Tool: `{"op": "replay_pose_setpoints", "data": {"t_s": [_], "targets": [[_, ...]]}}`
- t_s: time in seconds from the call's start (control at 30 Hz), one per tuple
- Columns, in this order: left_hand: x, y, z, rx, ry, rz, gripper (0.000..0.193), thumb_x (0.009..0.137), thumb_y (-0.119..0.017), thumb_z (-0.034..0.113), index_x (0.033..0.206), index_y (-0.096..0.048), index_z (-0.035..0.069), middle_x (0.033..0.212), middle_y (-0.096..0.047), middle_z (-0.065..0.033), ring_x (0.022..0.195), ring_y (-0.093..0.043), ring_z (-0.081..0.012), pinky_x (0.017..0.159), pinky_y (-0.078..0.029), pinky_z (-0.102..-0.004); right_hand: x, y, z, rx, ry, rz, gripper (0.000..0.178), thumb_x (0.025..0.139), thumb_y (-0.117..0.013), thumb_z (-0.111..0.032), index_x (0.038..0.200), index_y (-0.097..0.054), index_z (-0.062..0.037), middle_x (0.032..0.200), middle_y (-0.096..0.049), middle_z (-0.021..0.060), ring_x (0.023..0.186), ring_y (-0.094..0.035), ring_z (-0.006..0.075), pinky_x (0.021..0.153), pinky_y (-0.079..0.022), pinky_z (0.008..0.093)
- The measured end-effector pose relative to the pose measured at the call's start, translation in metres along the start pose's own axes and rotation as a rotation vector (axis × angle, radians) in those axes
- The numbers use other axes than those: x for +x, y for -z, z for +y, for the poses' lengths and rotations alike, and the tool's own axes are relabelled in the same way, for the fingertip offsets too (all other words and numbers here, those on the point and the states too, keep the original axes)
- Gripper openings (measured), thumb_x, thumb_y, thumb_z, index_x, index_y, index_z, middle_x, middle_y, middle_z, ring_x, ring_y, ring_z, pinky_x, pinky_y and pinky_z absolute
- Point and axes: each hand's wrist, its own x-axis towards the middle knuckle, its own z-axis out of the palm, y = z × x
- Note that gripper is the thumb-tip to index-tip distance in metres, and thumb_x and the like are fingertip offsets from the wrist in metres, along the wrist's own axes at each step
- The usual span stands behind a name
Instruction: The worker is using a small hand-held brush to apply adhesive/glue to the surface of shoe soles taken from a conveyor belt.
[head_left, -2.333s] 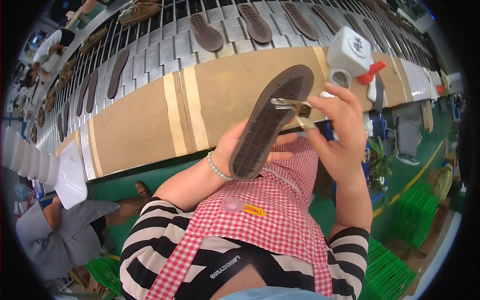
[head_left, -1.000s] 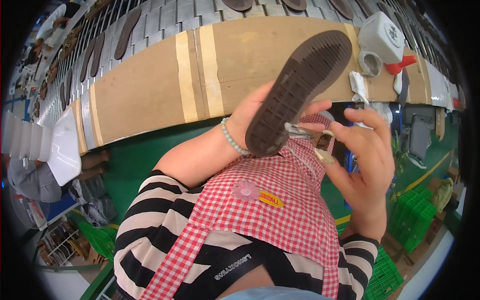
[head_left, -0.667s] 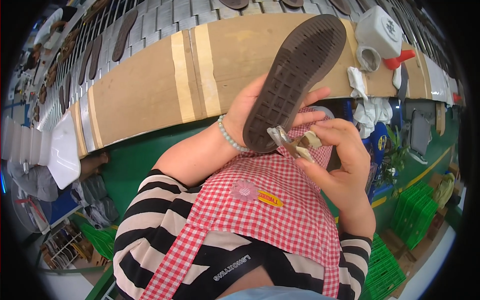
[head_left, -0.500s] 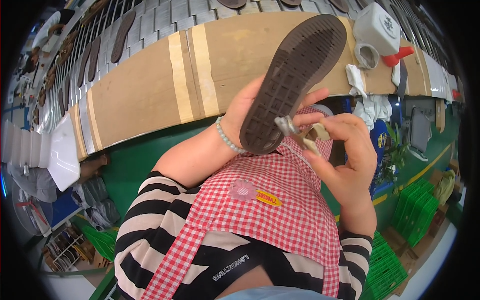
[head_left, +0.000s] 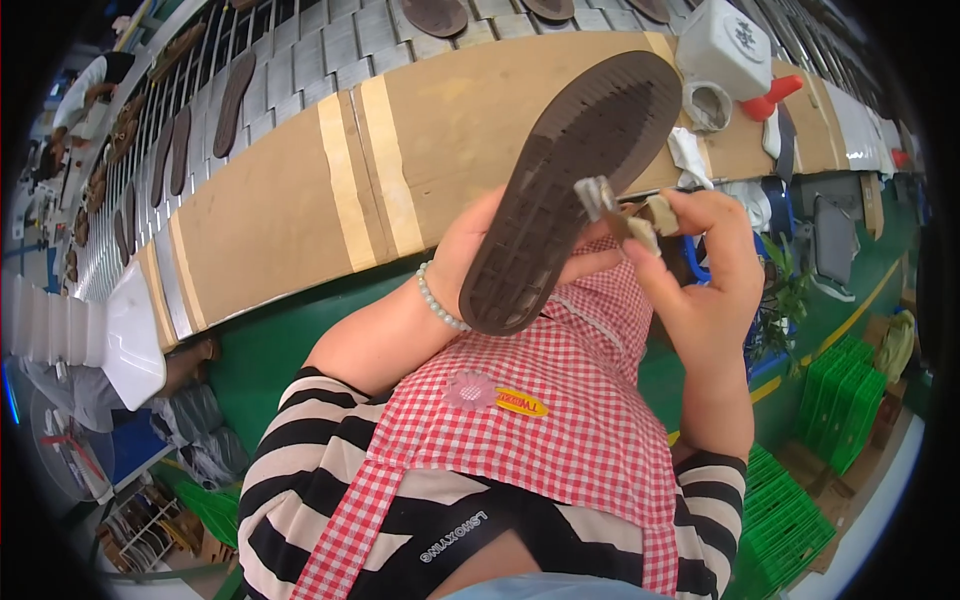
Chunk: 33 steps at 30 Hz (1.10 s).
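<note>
My left hand is closed round a dark brown shoe sole from beneath, its fingers partly hidden by it. The sole stands tilted, with its grid-patterned tread toward me. Between thumb and forefinger my right hand pinches a small brush-like tool with a pale, blurred head and a brownish handle. Cream-coloured covers wrap those two fingertips. The tool's head lies over the right edge of the sole, about midway along it; whether it touches the sole I cannot tell.
Ahead runs a cardboard-covered ledge beside a slatted metal conveyor carrying several soles. A white plastic container, a small cup and a red-handled object stand at the right. Green crates sit lower right.
The sole has shifted slightly down and left in my left hand. My right hand has moved the tool upward along the sole's edge, away from its near end.
</note>
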Motion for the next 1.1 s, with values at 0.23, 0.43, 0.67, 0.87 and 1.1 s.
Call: {"op": "replay_pose_setpoints", "data": {"t_s": [0.23,0.43,0.67,0.87,1.1], "targets": [[0.002,-0.002,0.000,-0.034,-0.008,0.123,0.052,0.107,-0.036,0.028,0.147,-0.038,-0.003,0.150,-0.043,-0.0214,0.144,-0.034,-0.0388,0.119,-0.028,-0.0578,0.010,0.007,0.005,-0.083,-0.005,0.119,0.041,0.066,-0.084,-0.005,0.103,-0.068,-0.0001,0.089,-0.065,0.0085,0.086,-0.060,0.0243,0.077,-0.048,0.0349],[0.001,0.004,0.002,-0.035,0.048,0.053,0.053,0.106,-0.035,0.028,0.151,-0.034,0.000,0.154,-0.038,-0.0191,0.148,-0.026,-0.0392,0.116,-0.027,-0.0645,0.018,0.021,0.011,-0.109,-0.017,0.134,0.041,0.067,-0.083,-0.008,0.105,-0.068,-0.0026,0.089,-0.064,0.0084,0.089,-0.061,0.0271,0.082,-0.047,0.0372],[0.006,0.021,0.012,0.005,0.107,-0.103,0.058,0.105,-0.040,0.036,0.154,-0.031,0.005,0.159,-0.032,-0.0160,0.147,-0.028,-0.0383,0.115,-0.026,-0.0665,0.041,0.046,0.036,-0.301,0.021,0.228,0.038,0.074,-0.080,-0.004,0.110,-0.071,-0.0024,0.101,-0.066,0.0084,0.094,-0.061,0.0207,0.086,-0.049,0.0319],[0.030,0.027,0.067,0.474,-0.479,-0.034,0.069,0.098,-0.057,0.037,0.156,-0.028,0.012,0.160,-0.030,-0.0108,0.146,-0.032,-0.0345,0.118,-0.027,-0.0592,0.061,0.065,0.094,-0.572,-0.121,0.360,0.037,0.074,-0.078,-0.007,0.109,-0.069,-0.0063,0.098,-0.067,0.0081,0.095,-0.062,0.0272,0.085,-0.048,0.0397],[0.024,0.066,0.119,0.059,-0.548,-0.103,0.046,0.099,-0.054,0.041,0.129,-0.062,0.007,0.155,-0.041,-0.0134,0.144,-0.031,-0.0417,0.119,-0.018,-0.0624,0.070,0.052,0.159,-0.731,-0.019,0.279,0.037,0.071,-0.080,-0.014,0.107,-0.071,-0.0097,0.096,-0.070,0.0067,0.101,-0.062,0.0276,0.088,-0.047,0.0422]]}}
